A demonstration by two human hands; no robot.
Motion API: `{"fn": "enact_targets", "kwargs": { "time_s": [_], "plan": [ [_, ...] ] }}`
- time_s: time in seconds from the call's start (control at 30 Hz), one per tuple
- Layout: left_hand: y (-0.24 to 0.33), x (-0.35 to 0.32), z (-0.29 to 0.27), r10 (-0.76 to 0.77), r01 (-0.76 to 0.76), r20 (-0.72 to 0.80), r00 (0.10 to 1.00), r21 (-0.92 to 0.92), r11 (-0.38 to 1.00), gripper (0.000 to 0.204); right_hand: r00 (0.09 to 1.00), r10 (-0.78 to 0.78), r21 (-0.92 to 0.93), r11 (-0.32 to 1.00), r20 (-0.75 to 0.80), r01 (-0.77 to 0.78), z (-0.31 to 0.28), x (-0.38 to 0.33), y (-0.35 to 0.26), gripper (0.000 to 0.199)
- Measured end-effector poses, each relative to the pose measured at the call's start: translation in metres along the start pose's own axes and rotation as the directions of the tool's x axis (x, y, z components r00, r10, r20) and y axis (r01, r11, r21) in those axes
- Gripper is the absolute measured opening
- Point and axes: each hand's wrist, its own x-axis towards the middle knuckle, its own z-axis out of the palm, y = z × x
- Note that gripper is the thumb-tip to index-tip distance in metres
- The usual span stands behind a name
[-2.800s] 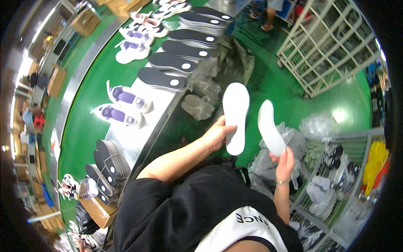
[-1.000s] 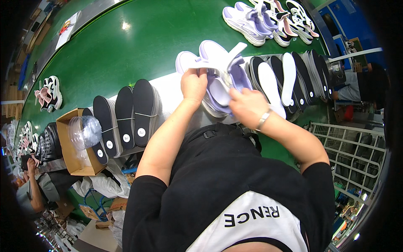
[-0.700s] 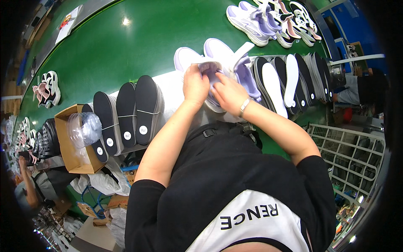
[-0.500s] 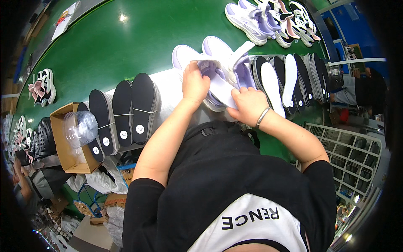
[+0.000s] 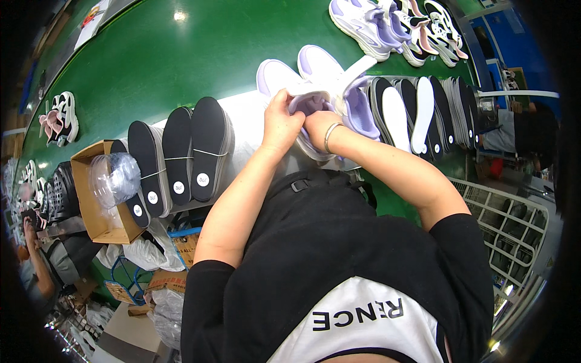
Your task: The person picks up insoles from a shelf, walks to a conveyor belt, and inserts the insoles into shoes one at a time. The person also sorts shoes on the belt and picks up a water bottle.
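Observation:
A white and lilac sneaker point(image 5: 277, 77) is in front of me, its toe pointing away. My left hand point(image 5: 282, 126) grips this shoe at its collar and tongue, the thumb along the opening. My right hand point(image 5: 319, 128) reaches down into the shoe's opening, its fingers hidden inside. The white insole it held a moment ago is no longer visible; the hand and shoe cover that spot. The matching sneaker point(image 5: 319, 65) stands just to the right, its white strap point(image 5: 359, 71) raised.
Banded stacks of black insoles point(image 5: 209, 142) stand to the left, beside a cardboard box point(image 5: 91, 199) holding a clear plastic container point(image 5: 115, 180). More black insoles, with white insoles point(image 5: 425, 115) among them, line the right. Other sneakers point(image 5: 362, 27) sit at the far right of the green table point(image 5: 212, 48).
My right hand has moved left and into the shoe, taking the white insole out of sight. My left hand keeps its hold on the sneaker.

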Motion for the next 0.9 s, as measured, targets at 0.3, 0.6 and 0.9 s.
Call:
{"fn": "enact_targets", "kwargs": {
  "time_s": [0.3,0.6,0.9],
  "plan": [
    [-0.003,0.003,0.002,0.083,-0.083,0.02,0.996,-0.02,0.996,0.033,0.968,-0.036,-0.078,0.995,0.248,0.057,-0.001,0.015,-0.002,0.027],
    [0.0,0.002,-0.002,0.07,-0.074,0.068,0.995,0.067,0.995,0.037,0.971,-0.024,-0.134,0.989,0.238,0.057,-0.01,-0.003,0.001,0.029],
    [-0.012,0.002,0.0,-0.02,0.012,0.099,0.995,0.085,0.996,0.034,0.937,-0.102,-0.137,0.978,0.334,0.156,-0.014,-0.04,0.003,0.032]
  ]
}}
